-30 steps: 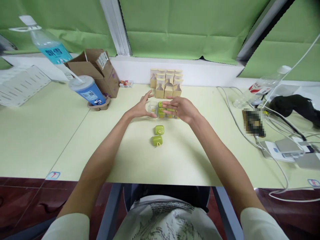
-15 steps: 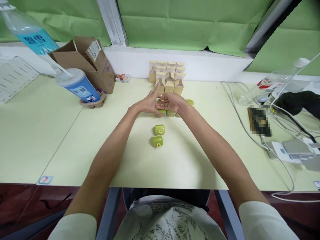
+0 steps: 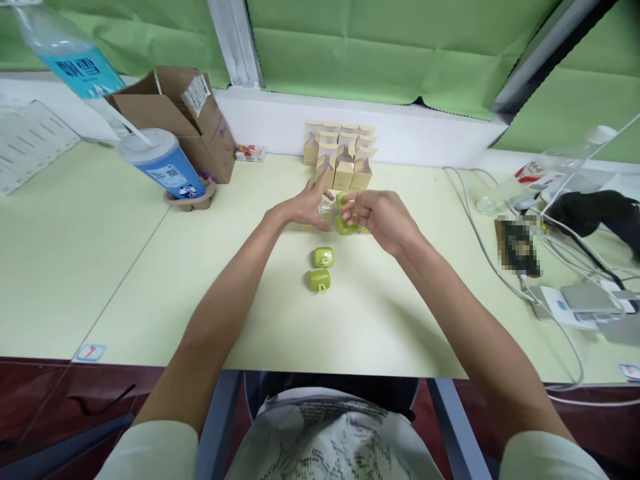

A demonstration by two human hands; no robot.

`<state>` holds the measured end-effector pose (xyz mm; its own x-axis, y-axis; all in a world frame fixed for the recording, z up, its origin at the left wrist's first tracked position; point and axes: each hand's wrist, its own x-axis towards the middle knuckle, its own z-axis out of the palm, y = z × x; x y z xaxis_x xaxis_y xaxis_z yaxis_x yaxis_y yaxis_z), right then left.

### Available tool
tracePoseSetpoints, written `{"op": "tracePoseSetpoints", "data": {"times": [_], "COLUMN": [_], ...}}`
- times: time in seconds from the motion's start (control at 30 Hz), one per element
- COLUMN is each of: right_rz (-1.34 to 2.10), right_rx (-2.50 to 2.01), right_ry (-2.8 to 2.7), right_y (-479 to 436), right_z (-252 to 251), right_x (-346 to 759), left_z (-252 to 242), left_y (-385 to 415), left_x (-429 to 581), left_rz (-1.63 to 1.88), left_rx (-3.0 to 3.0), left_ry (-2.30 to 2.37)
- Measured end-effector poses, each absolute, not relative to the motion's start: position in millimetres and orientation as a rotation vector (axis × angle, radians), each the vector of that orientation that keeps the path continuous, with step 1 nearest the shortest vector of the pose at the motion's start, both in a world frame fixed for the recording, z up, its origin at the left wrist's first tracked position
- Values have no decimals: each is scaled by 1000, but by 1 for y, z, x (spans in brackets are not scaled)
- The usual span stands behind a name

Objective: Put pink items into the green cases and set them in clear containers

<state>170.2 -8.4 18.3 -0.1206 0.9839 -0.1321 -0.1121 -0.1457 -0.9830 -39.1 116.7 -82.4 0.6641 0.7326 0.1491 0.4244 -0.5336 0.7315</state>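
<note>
The fingers of my right hand are curled around a glossy green case, which they partly cover. My left hand has its thumb and fingers spread beside a clear plastic piece, at the left of that green case. Whether it touches the plastic is hard to tell. Nearer the front lie two small green cases with yellowish loops, one behind the other. Just behind my hands stand several open beige boxes in rows.
At the left are an open brown carton, a blue cup in a cardboard holder and a clear bottle. White cables, a lying bottle and a black cloth occupy the right side.
My right hand has moved right, away from my left hand, with its fingers now around a green case. Clear plastic shows between the hands. The view has shifted slightly.
</note>
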Motion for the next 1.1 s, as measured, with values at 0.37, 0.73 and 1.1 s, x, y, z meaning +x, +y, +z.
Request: {"op": "tracePoseSetpoints", "data": {"times": [0.37,0.73,1.1], "right_rz": [1826,1657,1636], "right_rx": [-1329,-1199,-1439], "right_ry": [-1077,-877,-926], "right_y": [-68,41,69], "right_z": [-19,7,-14], "right_x": [186,209,179], "left_z": [-75,-65,-74], "left_y": [111,104,107], "left_x": [-38,1,4], "left_rz": [513,624,643], "left_rx": [2249,2179,2200], "left_ry": [968,931,963]}}
